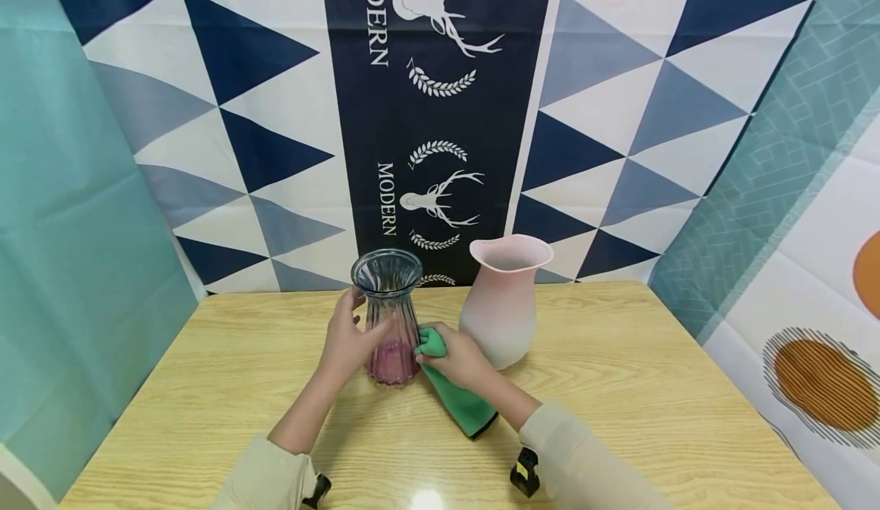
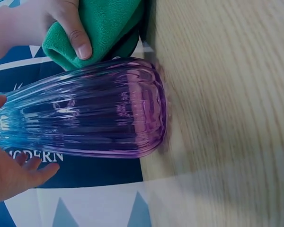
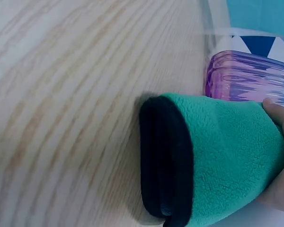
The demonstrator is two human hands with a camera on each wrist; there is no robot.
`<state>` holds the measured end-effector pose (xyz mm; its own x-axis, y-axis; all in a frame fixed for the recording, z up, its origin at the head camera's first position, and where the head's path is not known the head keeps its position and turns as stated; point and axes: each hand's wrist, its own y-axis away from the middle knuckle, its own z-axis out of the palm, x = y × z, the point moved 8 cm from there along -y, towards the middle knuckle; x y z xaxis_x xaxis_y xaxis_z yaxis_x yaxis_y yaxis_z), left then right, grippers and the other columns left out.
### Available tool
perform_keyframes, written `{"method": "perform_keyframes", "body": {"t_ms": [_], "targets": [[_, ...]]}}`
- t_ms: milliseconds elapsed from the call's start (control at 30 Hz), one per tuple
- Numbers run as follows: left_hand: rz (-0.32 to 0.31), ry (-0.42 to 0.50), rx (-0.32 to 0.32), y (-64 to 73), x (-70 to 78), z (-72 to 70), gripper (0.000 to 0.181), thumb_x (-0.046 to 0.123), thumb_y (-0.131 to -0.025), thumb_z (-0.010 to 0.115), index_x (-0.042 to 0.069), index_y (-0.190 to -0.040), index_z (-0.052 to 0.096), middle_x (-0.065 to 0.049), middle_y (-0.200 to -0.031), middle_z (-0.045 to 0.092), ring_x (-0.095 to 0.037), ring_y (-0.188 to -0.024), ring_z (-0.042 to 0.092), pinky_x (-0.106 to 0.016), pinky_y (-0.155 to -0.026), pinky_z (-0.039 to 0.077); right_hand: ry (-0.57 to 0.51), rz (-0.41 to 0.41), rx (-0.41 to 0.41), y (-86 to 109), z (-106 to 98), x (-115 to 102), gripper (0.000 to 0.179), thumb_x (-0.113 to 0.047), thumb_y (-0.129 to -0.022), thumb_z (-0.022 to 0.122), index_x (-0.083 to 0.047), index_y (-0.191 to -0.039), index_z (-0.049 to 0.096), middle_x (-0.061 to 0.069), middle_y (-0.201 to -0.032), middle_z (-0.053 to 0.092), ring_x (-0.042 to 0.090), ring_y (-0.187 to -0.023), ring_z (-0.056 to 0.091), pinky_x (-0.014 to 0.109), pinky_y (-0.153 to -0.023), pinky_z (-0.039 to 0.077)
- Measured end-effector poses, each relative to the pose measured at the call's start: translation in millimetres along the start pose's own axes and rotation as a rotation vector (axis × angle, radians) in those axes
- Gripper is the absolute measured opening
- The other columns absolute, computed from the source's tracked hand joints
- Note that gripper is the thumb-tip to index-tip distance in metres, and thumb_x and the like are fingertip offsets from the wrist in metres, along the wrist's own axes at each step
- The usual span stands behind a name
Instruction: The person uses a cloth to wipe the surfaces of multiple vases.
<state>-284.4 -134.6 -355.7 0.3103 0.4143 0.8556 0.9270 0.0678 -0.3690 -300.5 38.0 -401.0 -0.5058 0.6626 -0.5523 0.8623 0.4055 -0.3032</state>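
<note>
Green cloth point(image 1: 459, 403) pinched in right fingers point(image 2: 79, 40) could, if pushed hard, topple the glass vase point(image 1: 393, 363) left fingers point(image 2: 43, 175) loosely encircle.

"What sort of place is this?"
"Seemingly a small screened-off booth: creased teal sheeting point(image 1: 96, 212) at left, a triangle-and-stag backdrop point(image 1: 440, 117) behind, both close round a wood-grain bench point(image 1: 619, 388)."

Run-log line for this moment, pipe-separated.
left hand: around ribbed vase | right hand: grips green cloth | pink-white vase: upright
</note>
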Motion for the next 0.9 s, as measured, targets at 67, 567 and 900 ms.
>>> {"method": "perform_keyframes", "body": {"t_ms": [67,567,900], "targets": [[0.010,0.014,0.032,3.5,0.3,-3.0,0.070,0.022,-0.081,0.072,0.004,-0.138,0.036,-0.016,-0.135,0.044,-0.036,-0.126,0.043,-0.052,-0.101,0.040,-0.002,0.023,0.003,1.8,0,2,0.048,-0.031,-0.083,0.070,-0.011,-0.124,0.055,0.011,-0.109,0.067,0.024,-0.096,0.064,0.037,-0.078,0.051],[0.140,0.070,0.196,28.0,18.9,-8.9,0.052,0.010,-0.080,0.072,0.001,-0.124,0.045,-0.013,-0.113,0.052,-0.024,-0.098,0.054,-0.042,-0.084,0.046,-0.223,-0.006,0.136,17.0,-50,-12,0.050,-0.022,-0.080,0.073,-0.010,-0.126,0.055,0.008,-0.120,0.064,0.023,-0.110,0.060,0.040,-0.093,0.048],[0.177,0.167,0.103,32.3,35.8,13.8,0.037,0.013,-0.081,0.073,0.006,-0.113,0.054,-0.010,-0.103,0.060,-0.020,-0.090,0.057,-0.031,-0.075,0.053,-0.192,-0.023,0.223,32.0,-103,-20,0.053,-0.024,-0.081,0.073,-0.014,-0.128,0.053,0.007,-0.125,0.061,0.023,-0.111,0.059,0.042,-0.091,0.049]]}}
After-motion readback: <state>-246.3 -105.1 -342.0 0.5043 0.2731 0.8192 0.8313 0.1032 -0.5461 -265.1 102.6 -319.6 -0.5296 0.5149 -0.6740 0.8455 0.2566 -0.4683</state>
